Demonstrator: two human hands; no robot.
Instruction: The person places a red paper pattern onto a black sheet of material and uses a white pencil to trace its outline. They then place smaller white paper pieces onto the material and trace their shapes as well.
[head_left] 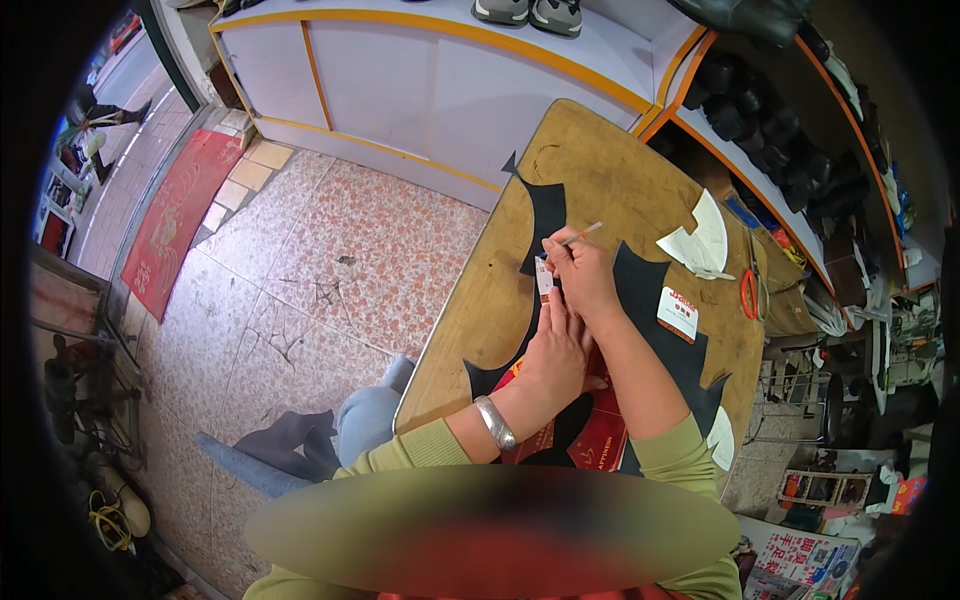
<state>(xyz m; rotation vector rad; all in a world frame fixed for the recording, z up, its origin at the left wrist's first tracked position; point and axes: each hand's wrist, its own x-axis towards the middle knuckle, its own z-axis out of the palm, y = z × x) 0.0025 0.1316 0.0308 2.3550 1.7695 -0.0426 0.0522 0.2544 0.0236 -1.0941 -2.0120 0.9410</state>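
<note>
R hand (578,272) grips pen (583,234), tracing template (544,277) on black leather (640,290); L hand (553,345) flat, open, pressing. Risk: template slips if pressure eases, line skews.

1 head-worn fisheye view looks steeply down, close above the right hand (580,275), with the wooden table (620,190) stretching beyond it.

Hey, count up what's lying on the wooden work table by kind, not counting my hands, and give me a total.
Black cut sheet: 1
White paper patterns: 2
Pen held in right hand: 1
Orange-handled scissors: 1
Small white and red box: 1
Red packets under the left hand: 2, as far as shows
Total: 8
</note>
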